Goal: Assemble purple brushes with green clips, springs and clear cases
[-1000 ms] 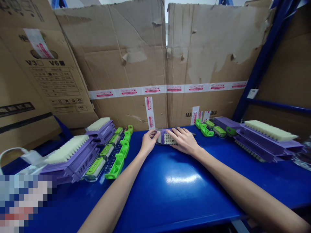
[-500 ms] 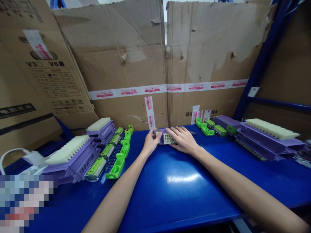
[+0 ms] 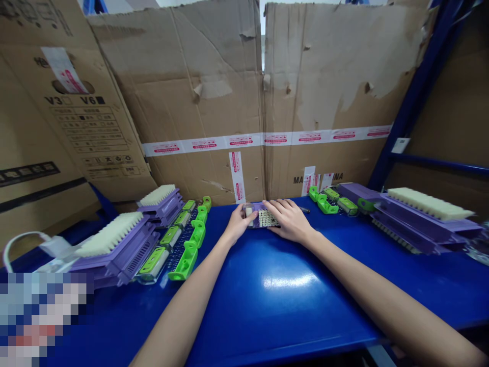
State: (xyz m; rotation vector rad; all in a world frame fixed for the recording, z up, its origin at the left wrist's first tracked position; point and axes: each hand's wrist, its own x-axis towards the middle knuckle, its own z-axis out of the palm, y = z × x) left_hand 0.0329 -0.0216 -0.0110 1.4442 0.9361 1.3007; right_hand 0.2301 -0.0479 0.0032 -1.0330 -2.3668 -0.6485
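Observation:
On the blue table, a small purple brush-like piece (image 3: 267, 218) with rows of cream tufts lies between my hands, near the cardboard at the back. My left hand (image 3: 237, 225) grips its left end, thumb on the near top side, by a clear plastic part (image 3: 248, 210). Over its right end my right hand (image 3: 290, 220) is curled, with the thumb at the front edge and the fingers across the top. Those fingers hide the right part of the piece.
Purple units with cream bristle pads (image 3: 112, 233) are stacked at left, beside green-topped clear cases (image 3: 153, 262) and green brackets (image 3: 186, 262). Similar purple units (image 3: 424, 204) and green brackets (image 3: 326, 205) lie at right. Tall cardboard (image 3: 198, 102) walls the back. A white plug (image 3: 57, 248) sits far left.
My left thumb has shifted slightly on the piece, and more of the clear part at its left end shows. My right hand has hardly moved. The view has shifted a little.

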